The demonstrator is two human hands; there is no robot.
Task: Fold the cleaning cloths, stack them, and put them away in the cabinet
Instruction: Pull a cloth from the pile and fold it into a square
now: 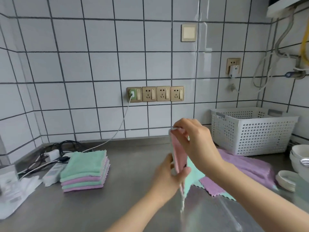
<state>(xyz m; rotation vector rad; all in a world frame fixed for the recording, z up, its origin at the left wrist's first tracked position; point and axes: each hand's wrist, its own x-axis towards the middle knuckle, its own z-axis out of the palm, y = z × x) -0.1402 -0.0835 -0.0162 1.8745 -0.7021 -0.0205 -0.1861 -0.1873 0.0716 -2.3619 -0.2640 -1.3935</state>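
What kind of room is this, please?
Most likely a kitchen: a steel counter below a white tiled wall with sockets, stacked bowls at the right, and pipes in the corner.

No words or numbers can be read here. The white packets (11, 190) on the left of the desk (133, 206) have print, but it is too blurry.

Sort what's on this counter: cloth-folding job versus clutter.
Job: pink cloth held up by left hand and right hand; folded stack; unfolded cloths.
Clutter: white basket, bowls, cables, remote.
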